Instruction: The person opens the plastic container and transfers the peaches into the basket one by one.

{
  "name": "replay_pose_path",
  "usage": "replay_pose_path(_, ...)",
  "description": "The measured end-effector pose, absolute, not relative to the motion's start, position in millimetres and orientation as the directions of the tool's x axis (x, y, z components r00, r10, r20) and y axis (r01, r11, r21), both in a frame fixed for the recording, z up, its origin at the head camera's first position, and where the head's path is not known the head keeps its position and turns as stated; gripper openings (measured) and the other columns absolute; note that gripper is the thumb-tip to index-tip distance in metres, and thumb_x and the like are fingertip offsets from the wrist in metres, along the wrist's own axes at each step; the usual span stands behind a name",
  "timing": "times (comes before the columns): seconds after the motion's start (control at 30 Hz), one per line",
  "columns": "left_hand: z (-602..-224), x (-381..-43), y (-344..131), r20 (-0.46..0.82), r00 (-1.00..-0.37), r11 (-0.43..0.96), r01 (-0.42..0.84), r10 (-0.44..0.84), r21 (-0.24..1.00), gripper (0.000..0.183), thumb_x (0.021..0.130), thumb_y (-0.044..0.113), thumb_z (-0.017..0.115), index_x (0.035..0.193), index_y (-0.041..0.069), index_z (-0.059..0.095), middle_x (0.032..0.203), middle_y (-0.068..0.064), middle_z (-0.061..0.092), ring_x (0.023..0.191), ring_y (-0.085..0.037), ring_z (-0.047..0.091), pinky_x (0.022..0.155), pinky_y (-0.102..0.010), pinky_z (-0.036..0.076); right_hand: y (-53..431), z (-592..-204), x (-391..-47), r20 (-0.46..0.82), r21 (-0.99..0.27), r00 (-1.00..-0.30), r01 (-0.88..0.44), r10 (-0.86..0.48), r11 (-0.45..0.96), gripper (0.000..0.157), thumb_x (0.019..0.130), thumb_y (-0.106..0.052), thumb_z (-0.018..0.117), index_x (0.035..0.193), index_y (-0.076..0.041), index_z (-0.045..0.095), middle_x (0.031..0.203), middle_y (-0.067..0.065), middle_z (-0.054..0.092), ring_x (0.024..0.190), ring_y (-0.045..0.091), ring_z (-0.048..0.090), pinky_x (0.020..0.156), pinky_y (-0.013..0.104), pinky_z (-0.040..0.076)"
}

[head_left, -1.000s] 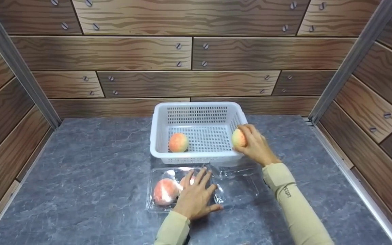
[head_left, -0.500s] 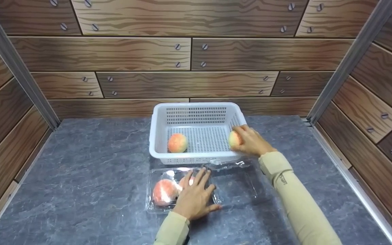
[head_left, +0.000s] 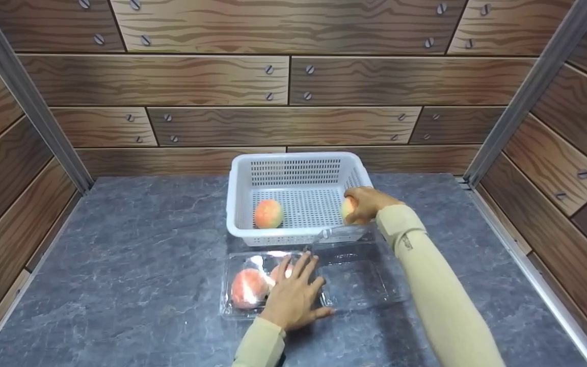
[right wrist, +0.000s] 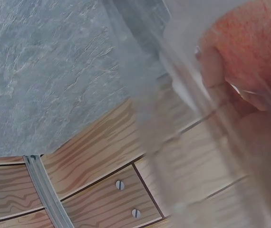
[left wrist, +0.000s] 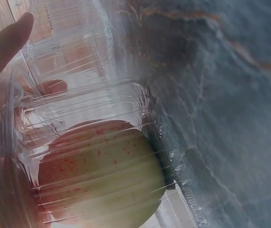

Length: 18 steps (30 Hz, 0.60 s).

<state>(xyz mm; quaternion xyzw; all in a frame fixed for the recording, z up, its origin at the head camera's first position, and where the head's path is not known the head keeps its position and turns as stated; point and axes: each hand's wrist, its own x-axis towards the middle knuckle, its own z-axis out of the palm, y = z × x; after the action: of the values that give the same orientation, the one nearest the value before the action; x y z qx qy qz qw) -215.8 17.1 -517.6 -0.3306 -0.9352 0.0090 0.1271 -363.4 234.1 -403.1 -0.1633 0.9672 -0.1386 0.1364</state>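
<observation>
My right hand (head_left: 370,201) grips a red-and-yellow peach (head_left: 349,210) at the right end of the white basket (head_left: 293,232). In the right wrist view, the fingers curl round this peach (right wrist: 252,47), with blurred clear plastic across the view. My left hand (head_left: 292,299) lies with spread fingers over a clear plastic clamshell box (head_left: 227,306). Two peaches show inside it: one red peach (head_left: 248,288) at the left, another partly hidden under the fingers. The left wrist view shows a peach (left wrist: 102,175) through the ribbed clear wall.
Another peach (head_left: 268,213) sits in the front left of the basket. The clamshell's clear empty half (head_left: 357,278) lies open to the right, its far part rising near the basket front. Wood-patterned walls (head_left: 202,79) enclose the grey table (head_left: 135,255) at the back and sides.
My right hand has shifted slightly left and tipped over the basket with the peach. The far edge of the clamshell's open half stands higher by the basket. My left hand stays in place.
</observation>
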Motion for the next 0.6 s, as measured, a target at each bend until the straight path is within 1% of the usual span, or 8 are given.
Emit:
replay_pose_path(0.13, -517.8, -215.7, 17.5, 0.250, -0.740, 0.777, 0.622, 0.625, -0.101, 0.068, 0.077, 0.075, 0.039, 0.117, 0.023, 0.057, 0.143, -0.010, 0.035, 0.134, -0.029, 0.020, 0.105, -0.055, 0.015, 233.2, -404.7, -368.3, -0.255, -0.291, -0.904, -0.267, -0.343, 0.919, 0.061, 0.068, -0.020, 0.073, 0.122, 0.000, 0.051, 0.098, 0.013, 0.057, 0.083, 0.025, 0.053, 0.071, 0.037, 0.045)
replay_pose_path(0.23, -517.6, -215.6, 17.6, 0.263, -0.733, 0.773, 0.627, 0.628, -0.096, 0.067, 0.076, 0.075, 0.041, 0.116, 0.023, 0.058, 0.142, -0.010, 0.036, 0.134, -0.029, 0.021, 0.104, -0.055, 0.016, 232.7, -407.3, -370.3, -0.258, -0.265, -0.903, -0.275, -0.343, 0.924, 0.056, 0.068, -0.022, 0.073, 0.117, -0.003, 0.054, 0.092, 0.009, 0.057, 0.080, 0.023, 0.052, 0.068, 0.035, 0.045)
replay_pose_path(0.37, -517.8, -215.6, 17.3, 0.260, -0.737, 0.776, 0.624, 0.624, -0.096, 0.068, 0.076, 0.075, 0.041, 0.117, 0.024, 0.057, 0.142, -0.010, 0.035, 0.134, -0.030, 0.021, 0.104, -0.055, 0.016, 230.3, -410.6, -370.7, -0.255, -0.267, -0.910, -0.260, -0.328, 0.928, 0.051, 0.068, -0.023, 0.074, 0.112, -0.005, 0.055, 0.092, 0.009, 0.057, 0.082, 0.024, 0.052, 0.071, 0.037, 0.045)
replay_pose_path(0.5, -517.8, -215.4, 16.8, 0.240, -0.745, 0.779, 0.620, 0.623, -0.098, 0.068, 0.076, 0.075, 0.040, 0.118, 0.024, 0.056, 0.143, -0.011, 0.034, 0.134, -0.029, 0.021, 0.104, -0.055, 0.016, 226.0, -412.5, -368.4, -0.261, -0.279, -0.917, -0.227, -0.301, 0.933, 0.051, 0.068, -0.023, 0.075, 0.112, -0.006, 0.055, 0.093, 0.009, 0.057, 0.083, 0.024, 0.053, 0.074, 0.038, 0.045)
replay_pose_path(0.6, -517.6, -215.1, 16.6, 0.232, -0.748, 0.779, 0.619, 0.622, -0.098, 0.067, 0.077, 0.075, 0.039, 0.118, 0.024, 0.055, 0.143, -0.010, 0.033, 0.134, -0.029, 0.020, 0.105, -0.055, 0.015, 223.9, -414.4, -367.5, -0.258, -0.286, -0.920, -0.218, -0.294, 0.933, 0.049, 0.068, -0.022, 0.074, 0.111, -0.005, 0.055, 0.092, 0.008, 0.057, 0.082, 0.024, 0.053, 0.073, 0.037, 0.045)
